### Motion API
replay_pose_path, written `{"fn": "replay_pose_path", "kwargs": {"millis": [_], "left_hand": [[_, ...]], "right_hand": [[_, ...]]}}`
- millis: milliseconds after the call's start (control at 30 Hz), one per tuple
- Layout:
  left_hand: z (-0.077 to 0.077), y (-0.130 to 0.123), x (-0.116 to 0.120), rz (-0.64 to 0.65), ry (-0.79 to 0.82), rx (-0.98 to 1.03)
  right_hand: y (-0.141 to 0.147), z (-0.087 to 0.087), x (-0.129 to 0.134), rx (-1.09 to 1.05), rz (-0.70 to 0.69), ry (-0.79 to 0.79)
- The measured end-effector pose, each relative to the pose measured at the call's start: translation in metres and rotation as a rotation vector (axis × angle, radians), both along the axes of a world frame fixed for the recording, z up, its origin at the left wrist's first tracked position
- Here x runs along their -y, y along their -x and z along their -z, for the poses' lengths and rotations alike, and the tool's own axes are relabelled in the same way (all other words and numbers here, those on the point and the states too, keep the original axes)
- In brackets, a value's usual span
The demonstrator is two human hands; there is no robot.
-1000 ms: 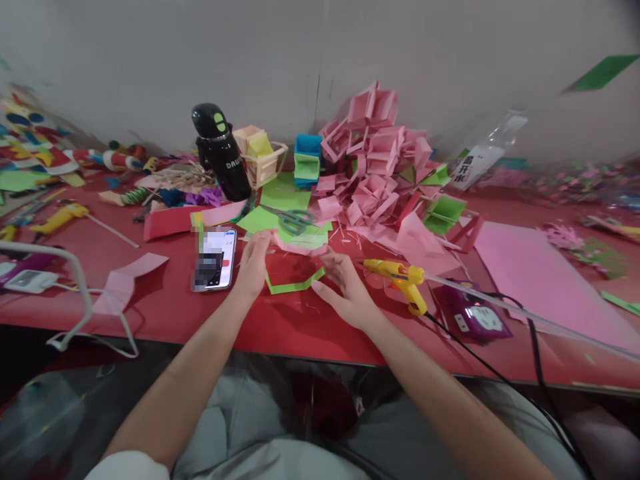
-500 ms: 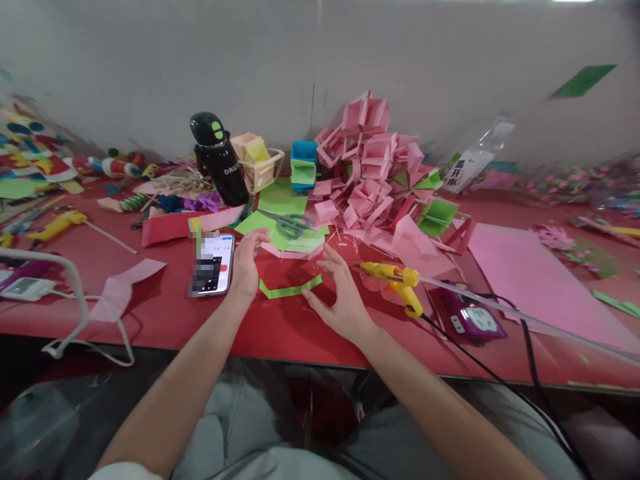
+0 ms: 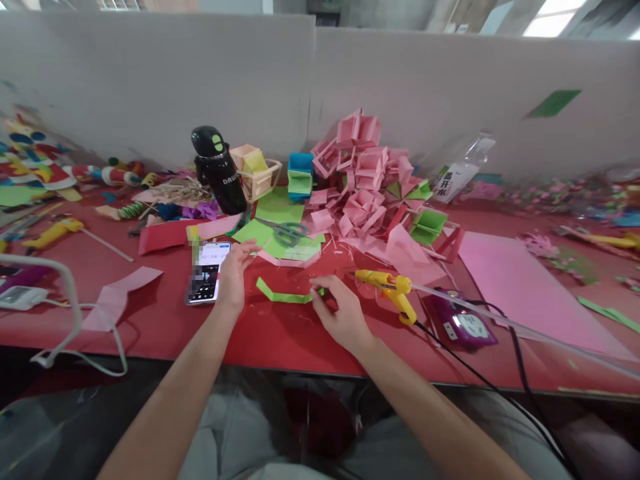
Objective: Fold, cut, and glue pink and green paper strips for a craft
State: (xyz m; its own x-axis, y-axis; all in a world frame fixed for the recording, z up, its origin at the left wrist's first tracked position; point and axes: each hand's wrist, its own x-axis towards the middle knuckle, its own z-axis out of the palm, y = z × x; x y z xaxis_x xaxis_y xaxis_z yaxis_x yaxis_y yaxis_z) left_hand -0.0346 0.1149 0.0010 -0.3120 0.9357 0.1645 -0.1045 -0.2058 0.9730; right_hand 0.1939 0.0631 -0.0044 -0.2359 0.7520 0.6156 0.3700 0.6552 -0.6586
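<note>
A folded light green paper strip (image 3: 285,297) lies on the red tabletop, its left end bent upward. My right hand (image 3: 343,313) has thumb and fingers closed around the strip's right end, where a bit of green shows between them. To the left, my left hand (image 3: 234,275) is open beside the phone (image 3: 205,275), fingers stretched forward and holding nothing. Just beyond both hands are green paper sheets (image 3: 250,232) with green-handled scissors (image 3: 289,233) on top. A yellow glue gun (image 3: 387,285) lies to the right of my right hand.
Pink folded paper pieces (image 3: 367,167) are heaped at the back. A black bottle (image 3: 220,170) stands behind the phone, near a small basket (image 3: 263,180). At right are a purple power socket (image 3: 463,320), cables and a pink sheet (image 3: 520,287). A white cable loops at left.
My right hand has closed from a spread shape onto the strip's right end. My left hand stays open near the phone. The camera view has tilted up a little.
</note>
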Motion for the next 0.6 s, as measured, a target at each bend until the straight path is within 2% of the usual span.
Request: {"fn": "replay_pose_path", "kwargs": {"millis": [300, 500, 600], "left_hand": [[0.007, 0.004, 0.000, 0.042, 0.030, -0.077], [0.010, 0.004, 0.001, 0.048, 0.071, -0.076], [0.010, 0.003, 0.003, 0.083, 0.085, -0.094]], "right_hand": [[0.000, 0.000, 0.003, 0.006, -0.009, 0.057], [-0.002, -0.006, 0.006, 0.059, 0.082, -0.087], [-0.003, -0.008, 0.007, 0.062, 0.121, -0.097]]}}
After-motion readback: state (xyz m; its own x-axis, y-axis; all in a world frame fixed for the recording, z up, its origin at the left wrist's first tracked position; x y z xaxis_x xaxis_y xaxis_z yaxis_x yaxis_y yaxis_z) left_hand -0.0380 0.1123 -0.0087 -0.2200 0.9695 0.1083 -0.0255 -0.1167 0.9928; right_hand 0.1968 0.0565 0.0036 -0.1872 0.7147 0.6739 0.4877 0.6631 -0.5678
